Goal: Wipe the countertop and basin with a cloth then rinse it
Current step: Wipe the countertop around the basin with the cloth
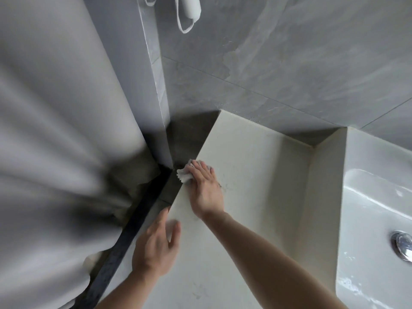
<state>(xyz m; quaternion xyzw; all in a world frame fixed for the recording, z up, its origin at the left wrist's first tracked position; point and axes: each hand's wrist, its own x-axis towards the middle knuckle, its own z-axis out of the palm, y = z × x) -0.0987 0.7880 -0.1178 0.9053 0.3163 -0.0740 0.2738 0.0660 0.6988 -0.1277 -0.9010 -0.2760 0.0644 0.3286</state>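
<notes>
A pale beige countertop (249, 166) runs from the tiled wall toward me. My right hand (206, 188) lies flat with straight fingers on a small white cloth (184, 175) and presses it onto the counter's left edge. Part of the cloth sticks out past the edge. My left hand (156, 244) rests on the same left edge nearer to me, fingers straight, the thumb over the counter top. The white basin (376, 210) sits at the right, with its chrome drain plug (402, 245) near the frame's right side.
A big grey curtain (55, 141) hangs close at the left. A dark sill strip (133, 228) and a narrow gap lie between it and the counter. Grey tiled wall (289, 63) stands behind. A white object with a strap (189, 10) hangs from the wall above.
</notes>
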